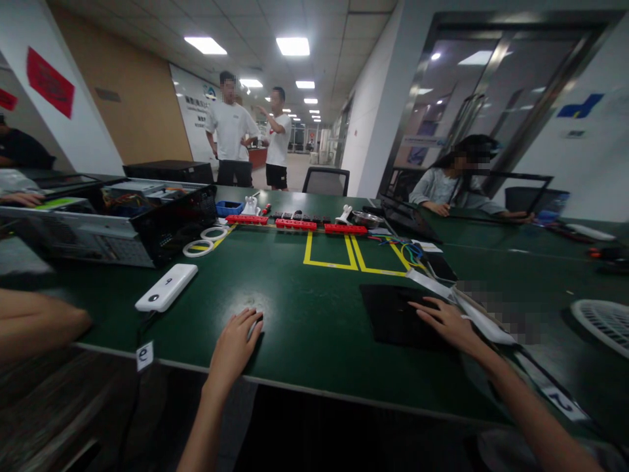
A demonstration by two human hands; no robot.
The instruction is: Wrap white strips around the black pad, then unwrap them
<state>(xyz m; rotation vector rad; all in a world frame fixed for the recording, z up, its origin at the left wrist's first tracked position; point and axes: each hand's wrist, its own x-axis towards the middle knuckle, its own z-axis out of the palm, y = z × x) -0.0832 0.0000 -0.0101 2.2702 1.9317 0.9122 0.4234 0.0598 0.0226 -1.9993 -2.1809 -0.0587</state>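
Observation:
My left hand point(234, 344) rests near the front edge of the green table point(314, 314). Its fingers curl together around a small grey and dark thing that they mostly hide. To the right, my right hand point(447, 322) lies with fingers stretched over a flat black sheet point(388, 313), fingertips on its right part. I cannot tell whether the sheet is a panel or a pouch. A white power bank point(167, 287) marked with a number lies left of my left hand, a cable at its near end.
Left stands an opened computer case point(167, 226); a co-worker's forearm point(44, 321) is nearby. White rings point(199, 246), red racks point(295, 225), yellow tape outlines point(331, 265) and coloured wires point(411, 252) lie farther back. A white basket point(604, 324) is at right. Several people are around.

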